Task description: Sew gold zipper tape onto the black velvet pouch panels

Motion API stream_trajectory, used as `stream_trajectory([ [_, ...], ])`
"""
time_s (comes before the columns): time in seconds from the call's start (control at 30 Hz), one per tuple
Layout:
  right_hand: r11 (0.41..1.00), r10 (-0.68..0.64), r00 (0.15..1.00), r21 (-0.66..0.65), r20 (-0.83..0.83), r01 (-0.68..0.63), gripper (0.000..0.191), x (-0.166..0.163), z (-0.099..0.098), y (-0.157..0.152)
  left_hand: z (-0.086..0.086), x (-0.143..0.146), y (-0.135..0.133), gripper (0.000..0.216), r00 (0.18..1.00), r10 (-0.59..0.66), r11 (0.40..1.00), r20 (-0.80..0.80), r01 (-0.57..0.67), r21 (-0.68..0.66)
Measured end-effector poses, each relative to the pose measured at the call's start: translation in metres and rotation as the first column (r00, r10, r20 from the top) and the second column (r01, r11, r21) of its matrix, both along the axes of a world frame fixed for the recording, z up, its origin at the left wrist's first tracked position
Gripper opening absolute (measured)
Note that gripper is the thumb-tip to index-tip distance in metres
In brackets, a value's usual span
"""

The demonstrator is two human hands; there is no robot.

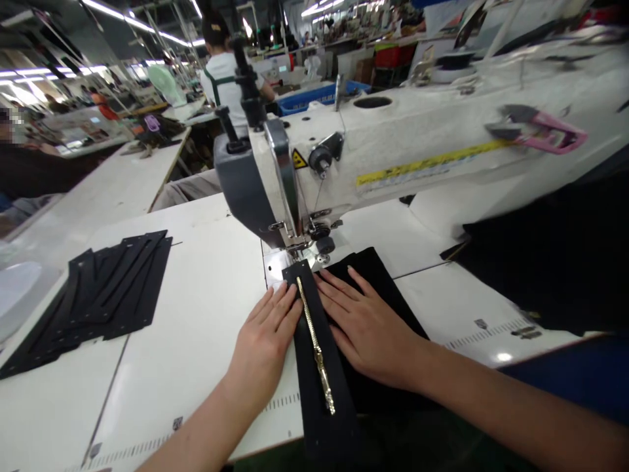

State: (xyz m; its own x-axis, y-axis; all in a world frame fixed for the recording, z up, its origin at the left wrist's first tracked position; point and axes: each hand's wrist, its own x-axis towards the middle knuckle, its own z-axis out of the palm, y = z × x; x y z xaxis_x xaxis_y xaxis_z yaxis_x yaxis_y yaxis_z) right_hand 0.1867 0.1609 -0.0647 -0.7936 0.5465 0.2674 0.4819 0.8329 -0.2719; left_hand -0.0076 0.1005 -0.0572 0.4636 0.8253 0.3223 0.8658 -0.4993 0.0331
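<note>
A long black strip (pixel 327 367) with a gold metal zipper (pixel 310 328) down its middle runs from the sewing machine's (pixel 275 183) needle area toward me. Its far end sits at the presser foot (pixel 296 252). My left hand (pixel 272 321) lies flat, fingers stretched along the strip's left edge. Fingers spread, my right hand (pixel 368 321) rests on a black fabric panel (pixel 393 301), its fingertips by the strip's right edge. The panel lies beneath and to the right of the strip. Neither hand grips anything that I can see.
Black cut pieces (pixel 118 282) lie piled on the table at left. A large dark fabric heap (pixel 555 255) covers the right side. Pink-handled snips (pixel 540 128) rest against the machine arm above a yellow measuring tape (pixel 432 162). Beyond the machine stands a person (pixel 228 72) by a blue crate (pixel 314 97).
</note>
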Motion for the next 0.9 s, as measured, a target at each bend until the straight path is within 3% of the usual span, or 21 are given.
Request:
stream_trajectory([
  [0.27, 0.991, -0.051, 0.997, -0.123, -0.050, 0.045, 0.047, -0.007, 0.005, 0.000, 0.002, 0.002, 0.003, 0.026, 0.995, 0.020, 0.999, -0.102, -0.017, 0.034],
  [0.63, 0.991, -0.070, 0.989, -0.125, -0.129, 0.054, 0.044, -0.005, 0.004, 0.006, 0.002, -0.008, 0.011, 0.051, 0.982, -0.016, 1.000, -0.190, 0.018, 0.008],
  [0.9, 0.990, -0.066, 0.985, -0.132, -0.157, 0.045, 0.045, -0.002, 0.003, 0.007, -0.002, -0.016, 0.012, 0.047, 0.964, -0.041, 0.994, -0.263, 0.066, 0.087],
])
